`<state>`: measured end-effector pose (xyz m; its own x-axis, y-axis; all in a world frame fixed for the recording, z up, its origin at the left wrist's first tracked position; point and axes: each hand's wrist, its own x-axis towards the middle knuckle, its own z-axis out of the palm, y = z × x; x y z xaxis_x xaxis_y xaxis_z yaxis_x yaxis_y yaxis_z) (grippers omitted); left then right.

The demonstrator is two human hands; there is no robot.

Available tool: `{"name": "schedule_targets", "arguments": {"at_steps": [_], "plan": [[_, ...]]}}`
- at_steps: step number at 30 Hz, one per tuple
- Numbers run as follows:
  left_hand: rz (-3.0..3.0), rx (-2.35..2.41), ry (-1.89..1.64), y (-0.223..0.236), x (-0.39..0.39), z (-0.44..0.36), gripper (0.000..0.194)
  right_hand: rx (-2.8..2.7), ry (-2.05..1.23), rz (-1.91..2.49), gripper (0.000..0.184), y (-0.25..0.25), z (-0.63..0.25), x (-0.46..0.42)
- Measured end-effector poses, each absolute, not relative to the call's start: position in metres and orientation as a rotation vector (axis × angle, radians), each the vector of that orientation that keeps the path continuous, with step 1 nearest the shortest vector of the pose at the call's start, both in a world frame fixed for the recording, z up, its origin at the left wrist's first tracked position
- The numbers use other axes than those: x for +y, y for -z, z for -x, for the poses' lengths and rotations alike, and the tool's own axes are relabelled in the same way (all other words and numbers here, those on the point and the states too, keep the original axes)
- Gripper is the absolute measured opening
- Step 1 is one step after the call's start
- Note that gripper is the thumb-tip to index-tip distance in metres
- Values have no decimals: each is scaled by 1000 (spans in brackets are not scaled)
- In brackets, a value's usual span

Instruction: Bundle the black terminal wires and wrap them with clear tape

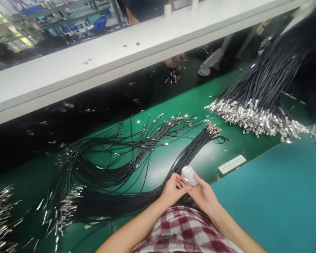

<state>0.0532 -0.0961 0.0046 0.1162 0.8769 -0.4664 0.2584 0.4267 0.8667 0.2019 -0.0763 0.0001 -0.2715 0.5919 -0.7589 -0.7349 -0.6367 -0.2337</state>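
Note:
A small white cylinder (189, 175), perhaps a roll or spool, sits in my right hand (204, 195), with the thumb along its side. My left hand (173, 189) touches its near left side, fingers curled and pinched together. Whatever is between those left fingertips is too small to make out. Just beyond both hands runs a long bundle of thin black cables (184, 158), its metal-tipped ends fanned out at the upper right. Part of this bundle passes behind my left hand and forearm.
Looser black cables (137, 158) spread over the green bench (195, 102). A thick bundle with silvery terminals (252, 116) lies at right, more terminals (1, 221) at lower left. A label strip (232, 164) borders the blue mat (274, 196). A white shelf (94, 73) crosses above; another person's hand (170, 63) shows beneath.

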Motion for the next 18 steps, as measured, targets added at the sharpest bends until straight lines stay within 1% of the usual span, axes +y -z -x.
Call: {"name": "schedule_targets", "arguments": {"at_steps": [2,5,7,10,12,14,18], "plan": [[-973,1458,-689,4,-96,-59,33,134,-1992,1138,34,5,-201,-84],[-856,1431,-791,11,-98,-60,45,29,-1979,1184,43,9,-205,-93],[-735,1322,-810,12,-99,-59,48,3,-1992,1201,50,7,-208,-98],[-675,1222,-751,12,-99,-55,41,-31,-2006,1244,62,6,-213,-104],[-741,1241,-693,10,-99,-50,36,-100,-2021,1320,67,8,-214,-106],[-870,1315,-684,9,-96,-43,29,-198,-1998,1468,65,13,-213,-106],[-1244,1646,-803,16,-82,-30,11,-232,-1915,1776,52,23,-196,-98]]}}
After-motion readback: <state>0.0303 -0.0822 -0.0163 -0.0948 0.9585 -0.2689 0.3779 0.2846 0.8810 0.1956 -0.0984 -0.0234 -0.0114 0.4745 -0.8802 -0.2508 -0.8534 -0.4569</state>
